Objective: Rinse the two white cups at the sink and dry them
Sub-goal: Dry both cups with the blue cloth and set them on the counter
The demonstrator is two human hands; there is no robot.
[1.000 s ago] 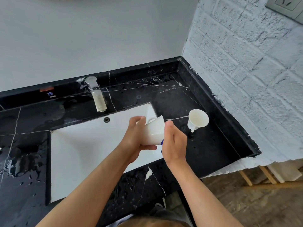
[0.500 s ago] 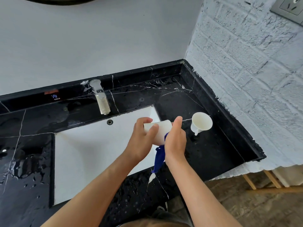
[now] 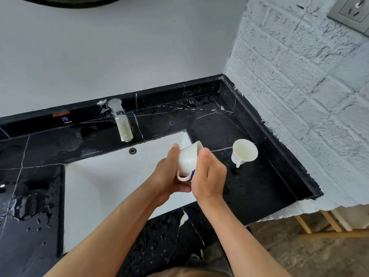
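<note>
Item 1: white cup (image 3: pixel 187 156), glazed ceramic with a loop handle. Held between both hands over the near right corner of the white sink basin (image 3: pixel 111 188), tipped so the mouth points up and away and the handle hangs at the low end.

Left hand (image 3: pixel 169 176): fingers curled around the cup's body and base from the left, closed on it.

Right hand (image 3: pixel 209 176): closed against the cup's right side, pressing a blue cloth (image 3: pixel 192 173) to it; only a sliver of cloth shows between palm and cup.

Item 2: second white cup (image 3: pixel 244 151). Stands upright and apart on the black marble counter (image 3: pixel 259 186), just right of the right hand, handle toward the person.

Handling, judged: both cups are light, rigid and breakable; the glaze is probably slick while wet, and the droplet-covered counter gives little friction. The body wrapped by the whole hand is the surest hold; the handle suits a finger hook. Drying appears under way on item 1.

Fixture: faucet (image 3: pixel 121 122), beyond the left hand, no water visibly running.
</note>
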